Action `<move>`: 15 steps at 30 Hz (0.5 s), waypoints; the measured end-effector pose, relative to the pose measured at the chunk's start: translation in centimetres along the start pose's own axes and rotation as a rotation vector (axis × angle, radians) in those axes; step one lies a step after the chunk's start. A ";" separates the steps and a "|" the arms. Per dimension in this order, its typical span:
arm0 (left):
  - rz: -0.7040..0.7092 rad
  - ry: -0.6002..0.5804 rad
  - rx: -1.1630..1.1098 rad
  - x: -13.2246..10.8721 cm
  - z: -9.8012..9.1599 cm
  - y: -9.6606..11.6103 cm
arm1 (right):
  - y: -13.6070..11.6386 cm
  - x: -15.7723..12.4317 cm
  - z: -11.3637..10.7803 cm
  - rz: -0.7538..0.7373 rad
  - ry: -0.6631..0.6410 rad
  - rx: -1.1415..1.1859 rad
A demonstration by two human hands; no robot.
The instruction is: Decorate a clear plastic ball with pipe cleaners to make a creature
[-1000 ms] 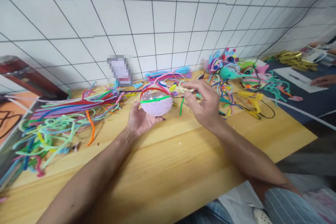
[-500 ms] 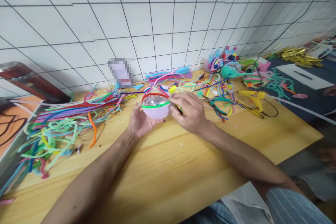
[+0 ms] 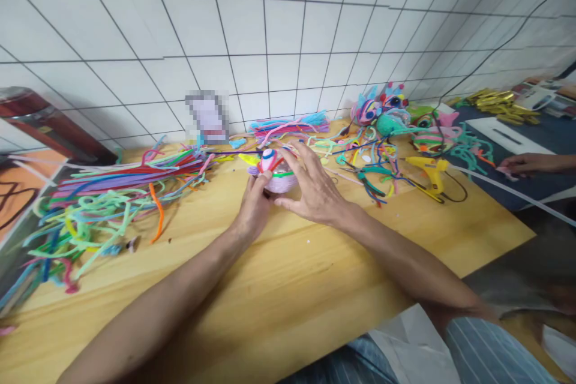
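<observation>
Cupping the fuzzy lilac-wrapped ball with its red and green bands (image 3: 285, 185), I have it between both hands, over the middle of the pale wooden table (image 3: 270, 288). My left hand (image 3: 255, 201) is closed on its left side, thumb in front; my right hand (image 3: 317, 189) arches round the other side, fingers spread wide from the thumb, and I cannot tell whether those tips press on it. Behind it, a blue-and-pink bundle of fuzzy stems (image 3: 292, 126) lies along the foot of the white tiled wall (image 3: 283, 30). To my left are a long multicoloured heap of stems (image 3: 130, 183), a pale green tangle (image 3: 99, 228) and a dark red cylindrical flask (image 3: 45, 126). To my right lie teal-handled pliers (image 3: 371, 179) and a yellow glue gun (image 3: 429, 173), with bright decorated balls (image 3: 382, 111) clustered nearer the wall. Farther right, a co-worker's hand (image 3: 522, 164) rests by a dark blue tabletop (image 3: 558, 139) bearing shiny gold strips (image 3: 504, 107), and a thin black cable (image 3: 508, 43) crosses the tiles above.
</observation>
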State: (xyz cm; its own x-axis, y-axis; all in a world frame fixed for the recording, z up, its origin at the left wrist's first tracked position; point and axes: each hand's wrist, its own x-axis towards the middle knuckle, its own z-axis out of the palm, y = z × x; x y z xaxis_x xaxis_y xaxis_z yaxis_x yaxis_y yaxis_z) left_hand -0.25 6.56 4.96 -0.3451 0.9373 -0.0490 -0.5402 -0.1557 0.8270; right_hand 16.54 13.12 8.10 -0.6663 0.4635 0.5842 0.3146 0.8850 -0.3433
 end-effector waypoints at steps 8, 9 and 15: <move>-0.097 0.098 0.113 -2.9 0.9 -1.1 | 2.6 -2.2 2.7 0.038 -0.062 0.062; -0.116 0.089 0.153 -3.0 0.8 -1.1 | 3.0 -2.3 2.8 0.033 -0.051 0.065; -0.073 -0.016 0.780 -0.9 -1.7 1.7 | 5.0 -2.6 2.3 0.080 -0.031 0.141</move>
State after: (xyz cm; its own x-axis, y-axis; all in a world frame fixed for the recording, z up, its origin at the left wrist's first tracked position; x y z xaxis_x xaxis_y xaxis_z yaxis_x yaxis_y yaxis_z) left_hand -2.15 4.97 5.43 -0.3148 0.9422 -0.1148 0.1367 0.1647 0.9768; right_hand 18.23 16.22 3.16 -0.6643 0.5287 0.5284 0.2708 0.8291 -0.4891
